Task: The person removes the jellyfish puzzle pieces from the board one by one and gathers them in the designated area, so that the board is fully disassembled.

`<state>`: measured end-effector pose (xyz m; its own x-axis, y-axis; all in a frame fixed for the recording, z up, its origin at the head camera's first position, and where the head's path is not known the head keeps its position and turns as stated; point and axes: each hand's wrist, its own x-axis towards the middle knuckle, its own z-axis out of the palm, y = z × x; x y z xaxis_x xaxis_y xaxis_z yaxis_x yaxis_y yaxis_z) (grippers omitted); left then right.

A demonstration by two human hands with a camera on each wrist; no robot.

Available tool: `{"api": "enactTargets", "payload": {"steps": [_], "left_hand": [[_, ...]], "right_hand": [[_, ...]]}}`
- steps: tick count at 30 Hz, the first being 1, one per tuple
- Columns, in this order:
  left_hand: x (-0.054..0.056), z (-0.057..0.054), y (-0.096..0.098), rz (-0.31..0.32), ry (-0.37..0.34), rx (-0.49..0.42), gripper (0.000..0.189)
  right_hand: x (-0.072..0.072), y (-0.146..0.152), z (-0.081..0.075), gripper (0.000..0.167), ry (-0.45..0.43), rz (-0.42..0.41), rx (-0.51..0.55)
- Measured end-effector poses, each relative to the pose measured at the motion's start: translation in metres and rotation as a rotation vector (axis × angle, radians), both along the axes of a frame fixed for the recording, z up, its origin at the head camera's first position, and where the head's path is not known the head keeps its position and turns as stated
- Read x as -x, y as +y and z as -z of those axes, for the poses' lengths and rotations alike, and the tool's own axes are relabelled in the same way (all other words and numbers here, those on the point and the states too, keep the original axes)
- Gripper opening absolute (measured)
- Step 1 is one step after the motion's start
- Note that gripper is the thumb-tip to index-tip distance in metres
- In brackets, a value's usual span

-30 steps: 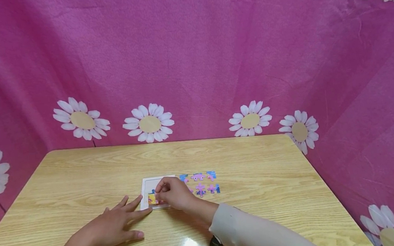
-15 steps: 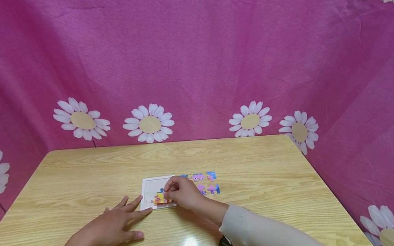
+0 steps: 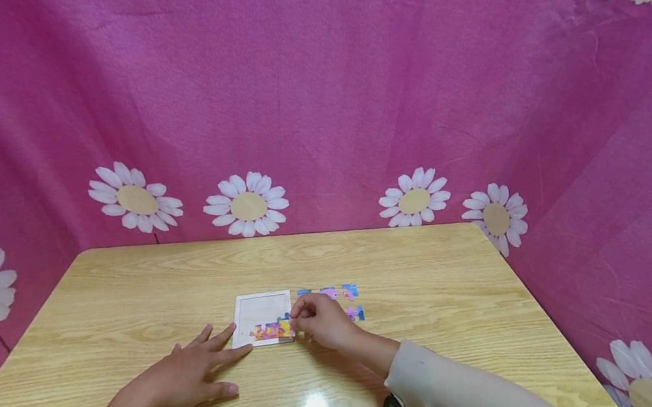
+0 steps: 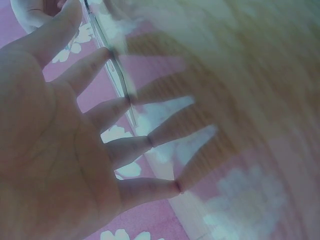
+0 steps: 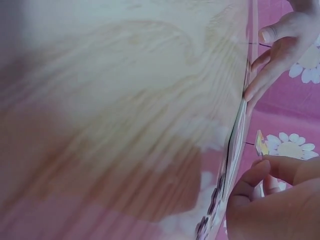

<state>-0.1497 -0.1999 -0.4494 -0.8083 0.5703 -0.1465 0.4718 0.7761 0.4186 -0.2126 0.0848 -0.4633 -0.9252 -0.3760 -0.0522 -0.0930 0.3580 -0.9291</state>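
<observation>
A white puzzle tray (image 3: 260, 295) lies flat on the table in the head view. Pink and yellow jigsaw pieces (image 3: 264, 332) line the lower part of its inside. My right hand (image 3: 326, 323) pinches a yellow jigsaw piece (image 3: 284, 327) between thumb and index finger, over the tray's lower right corner. In the right wrist view that jigsaw piece (image 5: 261, 144) stands up from the fingertips, above the tabletop. My left hand (image 3: 186, 375) is spread with straight fingers, two fingertips touching the tray's left and lower left edge; the left wrist view shows its palm (image 4: 55, 145).
Several loose jigsaw pieces (image 3: 350, 290) in blue and pink lie in two rows right of the tray, partly hidden by my right hand. The wooden table (image 3: 428, 285) reflects light near its front. A pink curtain (image 3: 316, 99) with daisies hangs behind it.
My right hand has moved rightward across the tray with the yellow jigsaw piece, uncovering the row of pieces along the bottom. The left hand stays in place.
</observation>
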Motion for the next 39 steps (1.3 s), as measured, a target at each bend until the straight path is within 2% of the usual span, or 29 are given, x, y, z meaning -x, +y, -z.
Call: {"api": "enactTargets", "payload": {"steps": [13,23,33,39], "left_hand": [[0.001,-0.002,0.001,-0.019,-0.041,0.014,0.067],[0.001,-0.002,0.001,-0.010,-0.031,0.020,0.068],[0.000,-0.003,0.001,-0.015,-0.038,0.013,0.067],[-0.001,-0.004,0.001,-0.019,-0.048,0.006,0.067]], "right_hand": [[-0.008,0.025,0.002,0.010,0.032,0.026,-0.063],[-0.014,0.032,0.003,0.010,0.007,-0.011,-0.099],[-0.015,0.035,0.004,0.014,0.195,-0.041,-0.278],[-0.017,0.034,0.002,0.014,0.223,-0.044,-0.298]]}}
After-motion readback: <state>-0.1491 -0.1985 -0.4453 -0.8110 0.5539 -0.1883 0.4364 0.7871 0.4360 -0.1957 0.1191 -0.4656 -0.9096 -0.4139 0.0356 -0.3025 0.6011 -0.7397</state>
